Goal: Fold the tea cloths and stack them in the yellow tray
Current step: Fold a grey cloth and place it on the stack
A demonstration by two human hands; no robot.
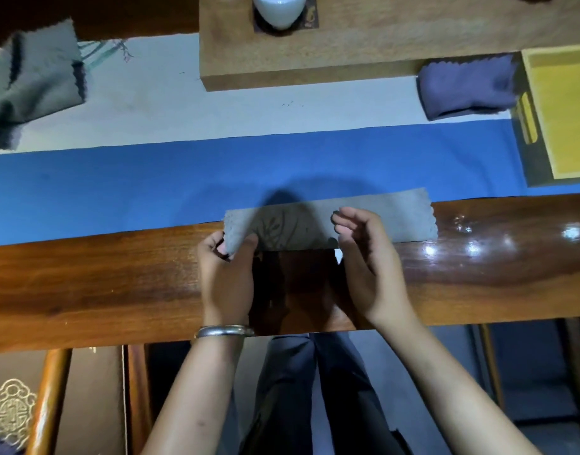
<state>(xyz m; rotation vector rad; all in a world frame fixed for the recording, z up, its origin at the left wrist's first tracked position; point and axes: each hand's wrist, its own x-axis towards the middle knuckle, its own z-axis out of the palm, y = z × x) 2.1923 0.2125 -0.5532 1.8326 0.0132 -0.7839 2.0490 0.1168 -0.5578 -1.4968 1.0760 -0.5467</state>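
A grey tea cloth (400, 215) lies folded into a long narrow strip across the edge of the blue runner and the glossy wooden table edge. My left hand (228, 274) pinches the strip's left end between thumb and fingers. Over the middle of the strip, my right hand (367, 257) rests with curled fingers touching the cloth. A folded purple cloth (465, 87) sits at the far right beside the yellow tray (564, 116), whose inside shows nothing. Several loose grey cloths (36, 83) are heaped at the far left.
A thick wooden block (364, 50) stands at the back with a white cup (279, 9) on a dark coaster. The blue and white runner (118, 185) covers the table's middle. A chair arm (49, 402) shows below the table edge at the left.
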